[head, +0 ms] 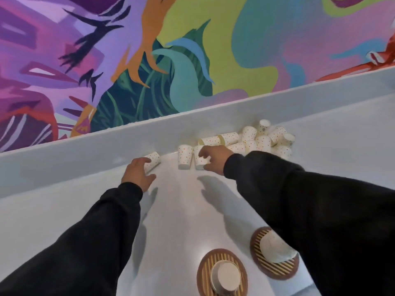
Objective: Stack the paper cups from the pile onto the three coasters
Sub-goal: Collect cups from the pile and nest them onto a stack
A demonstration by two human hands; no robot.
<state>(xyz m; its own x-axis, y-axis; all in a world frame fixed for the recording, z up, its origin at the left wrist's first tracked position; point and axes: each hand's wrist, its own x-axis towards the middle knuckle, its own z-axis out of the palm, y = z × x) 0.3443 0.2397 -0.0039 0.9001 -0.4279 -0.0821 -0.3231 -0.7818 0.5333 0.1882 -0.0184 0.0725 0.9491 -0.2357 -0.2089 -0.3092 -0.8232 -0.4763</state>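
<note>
Mural wall behind pale counter [181,210]; pile [263,139] against back ledge; my right hand [215,160], fingers curled round standing cup [198,165]; left hand [136,174] touches tipped cup [153,159], grip unclear; I'd lift gently, seat squarely on coasters [204,272].

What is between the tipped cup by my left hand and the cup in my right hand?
In the head view, one standing paper cup sits between the tipped cup at the left hand and the gripped cup in the right hand.
</note>
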